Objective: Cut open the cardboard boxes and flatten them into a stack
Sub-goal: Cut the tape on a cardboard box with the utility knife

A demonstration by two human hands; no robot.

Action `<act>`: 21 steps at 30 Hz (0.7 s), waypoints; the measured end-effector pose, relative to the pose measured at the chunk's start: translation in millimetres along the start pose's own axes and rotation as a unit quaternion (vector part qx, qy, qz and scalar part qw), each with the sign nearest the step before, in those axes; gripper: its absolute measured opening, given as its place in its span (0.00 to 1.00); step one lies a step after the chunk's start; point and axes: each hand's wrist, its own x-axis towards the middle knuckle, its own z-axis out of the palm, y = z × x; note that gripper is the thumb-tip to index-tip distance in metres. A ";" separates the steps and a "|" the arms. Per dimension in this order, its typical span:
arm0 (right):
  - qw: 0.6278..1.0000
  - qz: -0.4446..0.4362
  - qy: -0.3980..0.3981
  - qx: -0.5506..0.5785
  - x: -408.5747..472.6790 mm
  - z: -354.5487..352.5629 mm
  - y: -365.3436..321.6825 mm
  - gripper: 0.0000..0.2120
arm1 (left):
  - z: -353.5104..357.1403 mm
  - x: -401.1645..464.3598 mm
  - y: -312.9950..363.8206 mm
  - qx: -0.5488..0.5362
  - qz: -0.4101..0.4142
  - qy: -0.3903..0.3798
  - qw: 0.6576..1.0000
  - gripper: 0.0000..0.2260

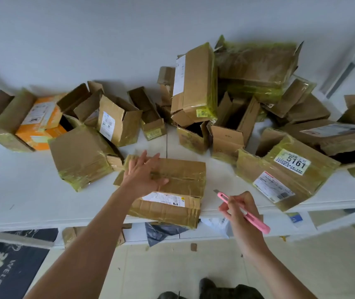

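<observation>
On the white table (32,190), near edge, lies the sealed brown taped cardboard box (181,178) (probably light, stiff, tape slick); left hand (144,175) presses flat, fingers spread; right hand (240,209) grips the pink utility knife (244,212), blade out.

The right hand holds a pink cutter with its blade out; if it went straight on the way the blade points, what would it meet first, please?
Probably the taped box under the left hand. The right hand aims the pink cutter up and left, with only bare table between; depth is unclear, so the blade might pass its corner.
</observation>
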 end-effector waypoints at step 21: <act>0.995 -0.017 -0.033 0.090 -3.6 49.9 -20.3 0.07 | -9.7 -23.8 -4.9 -0.068 -0.261 0.106 0.957 0.27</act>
